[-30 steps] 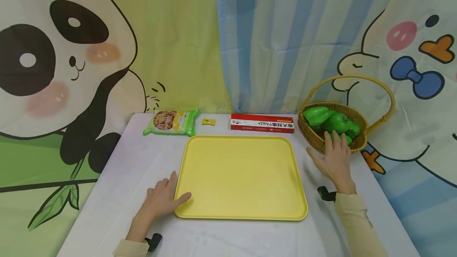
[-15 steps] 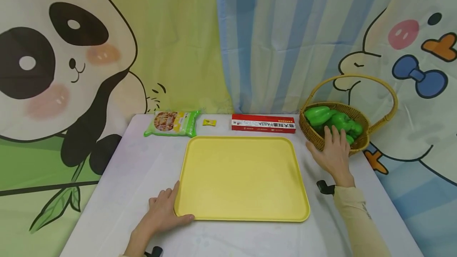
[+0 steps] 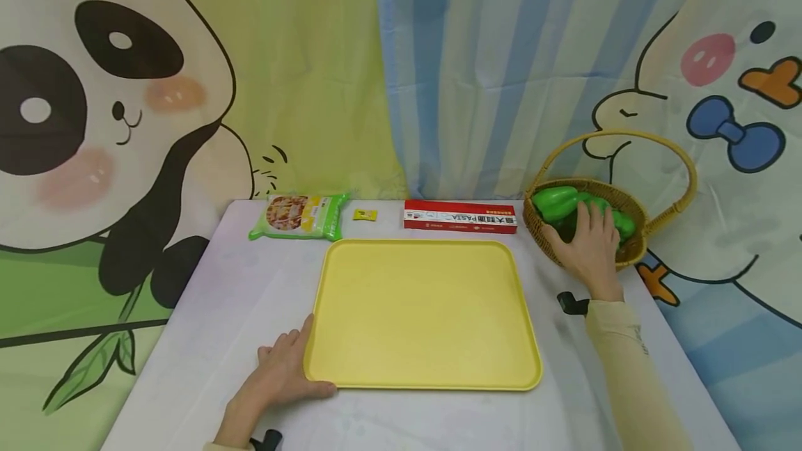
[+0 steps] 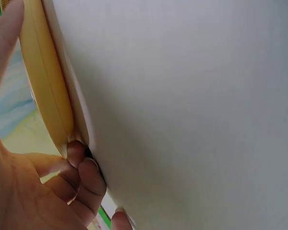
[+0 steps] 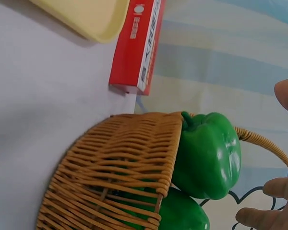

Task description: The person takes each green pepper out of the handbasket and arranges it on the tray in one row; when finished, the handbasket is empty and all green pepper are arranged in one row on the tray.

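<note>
At the near left corner of a yellow tray (image 3: 426, 312), my left hand (image 3: 280, 376) grips the rim, its thumb along the near edge and forefinger along the left side. The left wrist view shows curled fingers (image 4: 91, 177) against the tray's outer wall (image 4: 50, 86). My right hand (image 3: 587, 248) reaches over a wicker basket (image 3: 544, 239), thumb and fingers spread above green bell peppers (image 3: 555, 203) and partly hiding them. In the right wrist view, one bell pepper (image 5: 209, 158) rests at the basket's rim, clear of the fingers (image 5: 278, 206), with another bell pepper (image 5: 182, 211) beside it.
Behind the tray lie a green food packet (image 3: 299, 216), a small yellow packet (image 3: 365, 215) and a red pasta box (image 3: 460, 217). The basket's tall handle (image 3: 626, 133) arches over the peppers. Printed curtains (image 3: 476, 75) hang along the table's back edge.
My left thumb has come down from over the tray to its near edge, and the forefinger has slid back along the side. My right hand has moved farther forward over the peppers.
</note>
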